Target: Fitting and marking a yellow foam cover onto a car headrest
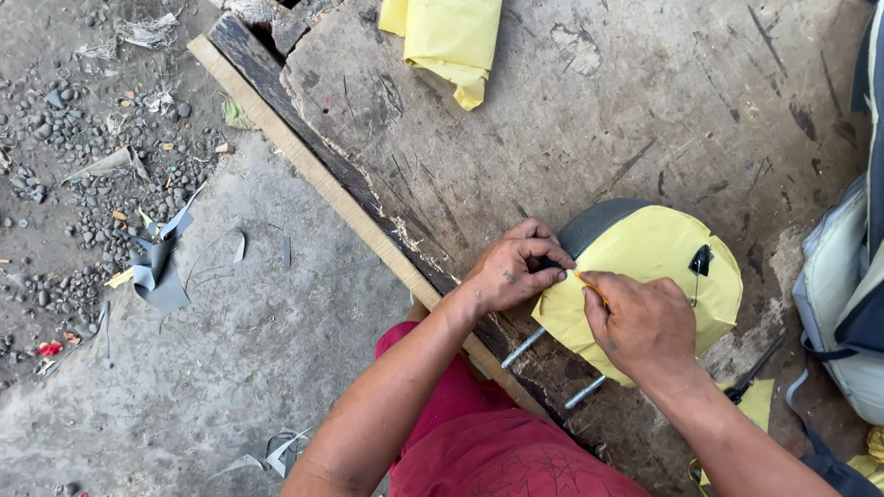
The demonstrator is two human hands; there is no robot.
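both hands work on a yellow-covered headrest at the edge of a worn wooden bench.

we see the left hand (511, 271) curled shut, pinching the yellow cover (645, 267) against the dark grey headrest (594, 221). the right hand (645, 322) is closed around a thin orange tool (591, 287), tip on the cover. two metal posts (523, 348) stick out under the headrest toward us. a black clip (702, 260) sits on the cover. folded yellow sheet (451, 41) lies farther up the bench (571, 101); grey scraps (157, 271) litter the ground.

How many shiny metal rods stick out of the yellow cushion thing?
2. One metal rod is below the left hand; the other rod is below the right hand.
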